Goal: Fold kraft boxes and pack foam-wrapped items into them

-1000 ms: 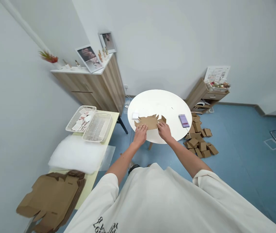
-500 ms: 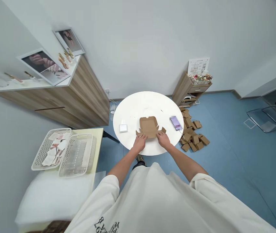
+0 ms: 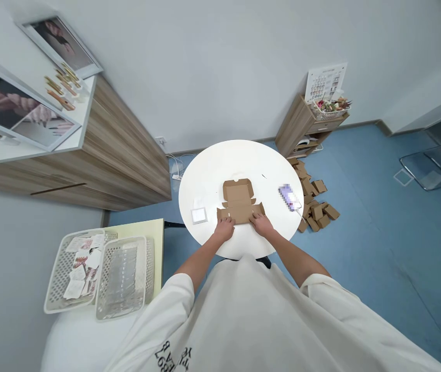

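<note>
A partly folded brown cardboard box [image 3: 240,211] lies opened out on the round white table [image 3: 208,170]. Its lid panel points away from me, and small flaps stick out at the sides. My left hand [image 3: 225,228] has its fingers closed on the near left corner of the cardboard. On the near right corner, my right hand [image 3: 261,224] grips it in the same way, thumb turned inward. The undersides of both grips are hidden.
A small white square frame [image 3: 199,215] and a phone [image 3: 289,197] with a cable flank the box. Several folded brown boxes [image 3: 315,212] are heaped on the floor at right. White baskets [image 3: 121,315] stand on a side table at left, below a wooden cabinet [image 3: 127,150].
The side flaps of the cardboard box now stand up more, and its near part looks more folded. Both hands stay at the near corners. The camera view has shifted.
</note>
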Demonstrator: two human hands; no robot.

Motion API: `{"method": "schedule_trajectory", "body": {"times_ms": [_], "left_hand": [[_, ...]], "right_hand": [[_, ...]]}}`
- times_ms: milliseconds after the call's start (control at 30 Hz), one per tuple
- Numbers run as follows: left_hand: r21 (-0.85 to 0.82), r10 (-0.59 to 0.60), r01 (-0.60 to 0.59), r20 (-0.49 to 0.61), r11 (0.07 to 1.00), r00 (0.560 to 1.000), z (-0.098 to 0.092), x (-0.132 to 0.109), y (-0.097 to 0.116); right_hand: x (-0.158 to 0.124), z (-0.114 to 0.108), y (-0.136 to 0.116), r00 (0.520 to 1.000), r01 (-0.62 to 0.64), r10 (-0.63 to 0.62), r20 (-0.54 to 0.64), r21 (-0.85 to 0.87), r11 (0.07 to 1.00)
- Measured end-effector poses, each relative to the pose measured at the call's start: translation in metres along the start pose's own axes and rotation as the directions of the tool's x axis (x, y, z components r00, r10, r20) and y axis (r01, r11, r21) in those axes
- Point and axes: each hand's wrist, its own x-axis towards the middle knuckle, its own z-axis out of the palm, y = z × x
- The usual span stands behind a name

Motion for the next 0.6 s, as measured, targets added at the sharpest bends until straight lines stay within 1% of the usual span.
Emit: {"method": "schedule_trajectory", "body": {"times_ms": [67,133,267,333,400,500,567,600], "left_hand": [[-0.012,-0.012,0.013,0.042,1.000,0.999,0.003,0.004,-0.002],[-0.012,-0.023,0.024,0.048,1.000,0.999,0.006,0.008,-0.002],[-0.003,-0.033,0.033,-0.027,0.999,0.999,0.009,0.020,0.004],[-0.018,-0.024,0.023,-0.033,1.000,0.999,0.008,0.030,0.010],[-0.045,-0.022,0.022,-0.013,0.999,1.000,0.005,0.040,0.017],[-0.090,-0.064,0.064,0.007,0.994,0.998,0.000,0.053,0.023],[-0.113,-0.089,0.090,0.013,0.990,0.996,-0.002,0.058,0.023],[-0.122,-0.094,0.095,0.015,0.988,0.995,-0.003,0.059,0.023]], "right_hand": [[0.003,0.003,0.001,1.000,-0.008,0.008,0.027,0.011,1.000],[0.006,0.004,0.002,0.999,-0.019,0.018,0.039,0.026,0.999],[0.013,0.000,0.008,0.998,-0.014,0.011,0.060,0.042,0.999],[0.017,-0.005,0.012,0.997,0.005,-0.009,0.082,0.040,0.999],[0.022,-0.010,0.014,0.994,0.018,-0.022,0.107,0.040,0.999],[0.030,-0.018,0.018,0.987,-0.008,-0.005,0.161,0.083,0.997],[0.040,-0.025,0.023,0.990,-0.056,0.037,0.138,0.141,0.988],[0.046,-0.029,0.026,0.994,-0.082,0.067,0.089,0.170,0.982]]}}
